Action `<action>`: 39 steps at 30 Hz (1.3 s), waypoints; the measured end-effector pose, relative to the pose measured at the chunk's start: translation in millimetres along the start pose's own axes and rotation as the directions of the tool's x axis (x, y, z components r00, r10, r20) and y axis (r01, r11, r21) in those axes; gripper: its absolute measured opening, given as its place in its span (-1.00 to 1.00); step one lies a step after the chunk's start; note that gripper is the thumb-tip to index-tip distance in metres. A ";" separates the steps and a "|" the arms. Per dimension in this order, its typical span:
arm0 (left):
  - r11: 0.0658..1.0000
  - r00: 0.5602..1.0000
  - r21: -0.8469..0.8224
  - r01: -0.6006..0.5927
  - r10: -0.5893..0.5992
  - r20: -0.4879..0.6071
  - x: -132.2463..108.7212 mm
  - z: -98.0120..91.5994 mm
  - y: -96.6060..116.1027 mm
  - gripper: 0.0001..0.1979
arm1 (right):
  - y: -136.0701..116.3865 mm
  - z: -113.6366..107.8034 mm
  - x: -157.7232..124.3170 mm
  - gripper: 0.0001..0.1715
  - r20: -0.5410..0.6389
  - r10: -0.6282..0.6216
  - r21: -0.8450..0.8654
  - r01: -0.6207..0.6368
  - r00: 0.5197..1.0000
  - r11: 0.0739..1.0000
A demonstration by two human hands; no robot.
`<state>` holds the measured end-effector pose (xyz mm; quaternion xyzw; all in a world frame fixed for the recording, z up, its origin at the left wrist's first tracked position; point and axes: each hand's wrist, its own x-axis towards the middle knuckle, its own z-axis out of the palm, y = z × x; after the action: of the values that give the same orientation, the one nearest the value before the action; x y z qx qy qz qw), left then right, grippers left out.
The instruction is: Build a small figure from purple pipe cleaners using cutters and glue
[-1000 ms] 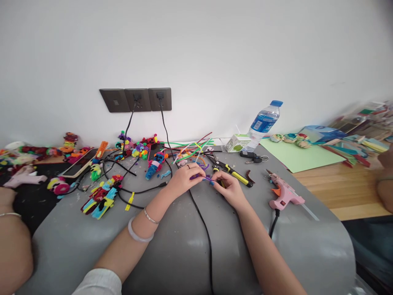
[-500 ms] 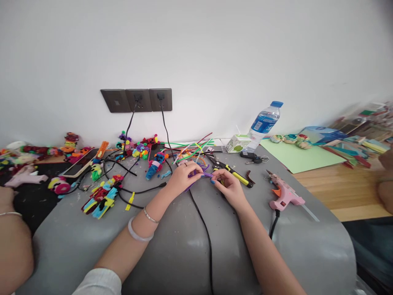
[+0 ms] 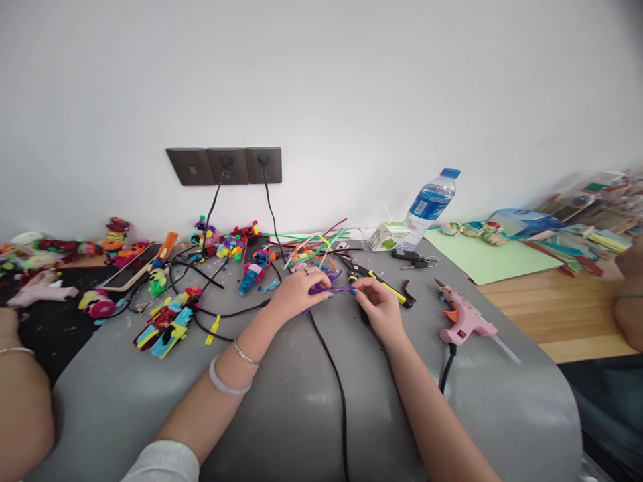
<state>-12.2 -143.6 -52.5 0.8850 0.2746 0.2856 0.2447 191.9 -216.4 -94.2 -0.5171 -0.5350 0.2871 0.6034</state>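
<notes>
A purple pipe cleaner (image 3: 340,288) stretches between my two hands above the grey table. My left hand (image 3: 300,292) is closed around one part of it, with more purple loops showing beyond the fingers. Thumb and forefinger of my right hand (image 3: 378,302) pinch its other end. Just behind my right hand lie yellow-and-black pliers (image 3: 382,281), partly hidden by it. Loose pipe cleaners (image 3: 321,244) in several colours are heaped behind my hands. A blue pipe-cleaner figure (image 3: 254,271) lies left of them.
At the right lies a pink glue gun (image 3: 465,325). A water bottle (image 3: 429,207), a drink carton (image 3: 388,235) and keys (image 3: 414,260) stand or lie at the back. Black cables (image 3: 334,375) cross the grey table (image 3: 281,415). Other people's arms (image 3: 25,395) show at both sides.
My hands have moved slightly apart, and a longer straight stretch of the purple pipe cleaner shows between them. The view has shifted a little.
</notes>
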 end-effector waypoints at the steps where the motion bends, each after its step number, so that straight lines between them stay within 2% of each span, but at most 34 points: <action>1: 0.999 0.999 0.015 0.035 -0.034 -0.012 0.1 -1.2 -2.1 -0.96 | 1.3 -0.4 0.1 -0.83 -0.026 -0.007 -0.005 0.007 1.000 1.000; 4: 0.994 0.994 0.032 0.105 -0.104 -0.037 0.5 -4.2 -7.6 -0.96 | 2.2 -1.2 0.2 -0.86 -0.040 -0.020 -0.058 0.018 0.999 0.998; 7: 0.990 0.991 0.044 0.131 -0.130 -0.028 0.8 -5.1 -8.6 -0.95 | -2.0 -0.5 -0.1 -0.87 0.056 -0.037 -0.171 0.046 0.998 0.984; 11: 0.986 0.988 0.070 0.152 -0.153 0.013 0.8 -3.5 -4.7 -0.91 | -8.7 2.0 1.2 -0.90 0.187 -0.134 -0.310 0.188 0.973 0.932; 15: 0.984 0.986 0.085 0.154 -0.158 0.042 1.0 -2.3 -3.4 -0.85 | -9.1 3.7 2.6 -0.88 0.238 -0.194 -0.401 0.278 0.952 0.873; 20: 0.982 0.986 0.099 0.159 -0.164 0.041 1.1 -1.1 -5.0 -0.85 | -3.3 4.9 1.6 -0.87 0.221 -0.227 -0.511 0.311 0.949 0.802; 24: 0.979 0.982 0.116 0.168 -0.176 0.064 1.3 1.1 -5.3 -0.86 | 0.9 5.7 1.1 -0.87 0.213 -0.226 -0.534 0.307 0.951 0.788; 30: 0.976 0.977 0.121 0.183 -0.194 0.089 0.7 1.7 -3.7 -0.85 | -0.9 7.9 0.0 -0.87 0.181 -0.208 -0.513 0.272 0.961 0.814; 36: 0.974 0.980 0.176 0.144 -0.165 0.111 -1.7 1.0 0.0 -0.94 | -6.2 9.2 -1.2 -0.86 0.065 -0.211 -0.429 0.218 0.975 0.876; 39: 0.974 0.981 0.188 0.124 -0.148 0.122 -2.1 1.0 0.6 -0.93 | -5.4 9.0 -0.5 -0.85 0.037 -0.216 -0.411 0.212 0.976 0.887</action>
<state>-12.8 -145.6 -53.7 0.8998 0.3421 0.1817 0.2009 182.1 -215.6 -90.3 -0.5720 -0.6341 0.0971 0.5112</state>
